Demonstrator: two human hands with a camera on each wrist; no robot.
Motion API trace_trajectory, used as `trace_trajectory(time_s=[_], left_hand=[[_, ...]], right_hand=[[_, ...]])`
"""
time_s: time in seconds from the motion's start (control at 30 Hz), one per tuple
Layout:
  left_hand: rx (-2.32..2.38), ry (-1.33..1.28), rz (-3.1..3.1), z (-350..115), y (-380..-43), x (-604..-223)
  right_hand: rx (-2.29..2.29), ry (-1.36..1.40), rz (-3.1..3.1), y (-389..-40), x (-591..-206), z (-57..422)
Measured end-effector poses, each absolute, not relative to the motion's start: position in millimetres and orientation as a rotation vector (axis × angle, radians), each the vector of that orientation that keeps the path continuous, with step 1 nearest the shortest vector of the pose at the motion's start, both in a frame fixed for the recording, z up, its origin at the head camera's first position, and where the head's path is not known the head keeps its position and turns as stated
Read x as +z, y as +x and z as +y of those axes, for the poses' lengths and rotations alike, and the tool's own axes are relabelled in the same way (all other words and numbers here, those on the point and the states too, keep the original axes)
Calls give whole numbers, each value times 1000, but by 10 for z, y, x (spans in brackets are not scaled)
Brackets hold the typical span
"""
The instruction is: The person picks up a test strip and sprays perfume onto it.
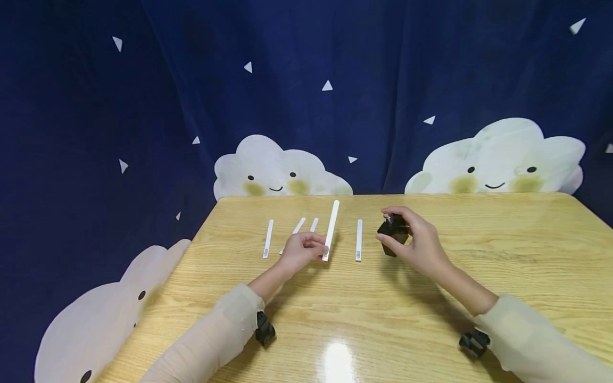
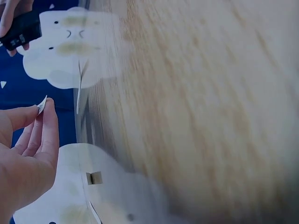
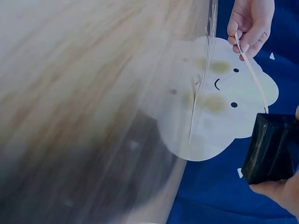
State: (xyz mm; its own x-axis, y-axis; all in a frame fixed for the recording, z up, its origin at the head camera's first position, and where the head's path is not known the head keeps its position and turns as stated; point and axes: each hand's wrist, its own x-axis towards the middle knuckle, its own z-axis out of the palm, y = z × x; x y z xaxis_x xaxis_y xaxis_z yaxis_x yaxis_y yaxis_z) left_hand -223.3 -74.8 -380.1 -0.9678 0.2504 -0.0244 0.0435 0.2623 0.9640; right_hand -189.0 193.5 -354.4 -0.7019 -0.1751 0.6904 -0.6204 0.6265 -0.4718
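Left hand [image 1: 300, 251]: pinches the near end of a long white paper strip [image 1: 331, 229], mid-counter [image 1: 479, 298].
Right hand [image 1: 416, 242]: fingers clamped round a small black glossy bottle [image 1: 392, 234], near the far edge.

Tabletop [image 1: 337, 361] glare; blurred wrist views

I see paper strips [image 1: 268, 238] lined across the table's [image 1: 503, 250] far middle, w/ narrow gaps; near half and right side look open, I think.

table [image 1: 479, 298] | 4 flat white strips [image 1: 358, 240] | cloud-print blue curtain [image 1: 431, 64]
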Motion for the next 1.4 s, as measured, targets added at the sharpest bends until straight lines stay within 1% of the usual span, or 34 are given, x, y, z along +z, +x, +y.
trace_trajectory(time_s=[0.23,0.5,0.7,1.2,1.4], left_hand=[[1765,328,2336,-706,-2185,-3801],[1740,401,2365,-667,-2142,-3755],[1721,411,2378,-660,-2115,-3704],[1729,404,2372,-673,-2132,-3722],[1691,357,2395,-699,-2165,-3728]], right_hand=[[887,595,-2207,-1859,-3519,1805],[906,607,-2137,-1876,-3475,1700],[912,575,-2139,-1881,-3473,1702],[932,556,-2139,-1862,-3498,1724],[930,515,-2165,-1840,-3482,1789]])
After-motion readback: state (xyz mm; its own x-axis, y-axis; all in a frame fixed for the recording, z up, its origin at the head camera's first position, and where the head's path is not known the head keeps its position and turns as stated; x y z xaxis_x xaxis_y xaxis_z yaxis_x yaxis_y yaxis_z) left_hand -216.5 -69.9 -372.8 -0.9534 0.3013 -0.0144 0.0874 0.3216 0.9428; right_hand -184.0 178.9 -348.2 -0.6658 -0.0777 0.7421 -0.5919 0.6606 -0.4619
